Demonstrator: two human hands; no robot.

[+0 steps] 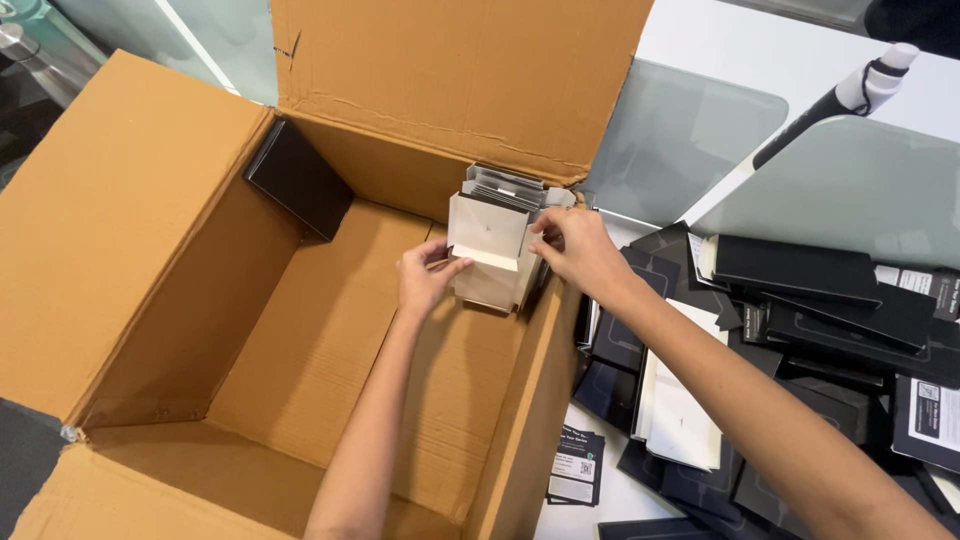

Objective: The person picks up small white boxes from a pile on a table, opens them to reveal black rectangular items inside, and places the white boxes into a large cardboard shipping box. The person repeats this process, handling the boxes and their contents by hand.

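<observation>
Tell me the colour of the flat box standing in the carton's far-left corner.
Black flat box; head view.

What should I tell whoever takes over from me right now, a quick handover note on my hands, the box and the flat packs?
Left hand: fingers on the lower front of the stack of flat white packs, steadying it.
Right hand: gripping the stack's right side.
The stack stands upright inside the big cardboard box, against its far right corner. One black box leans in the far left corner; otherwise the box floor shows bare cardboard.
Done: one stack in the box.
Left: a large heap of black and white flat packs lies on the table to the right, outside the box.
</observation>
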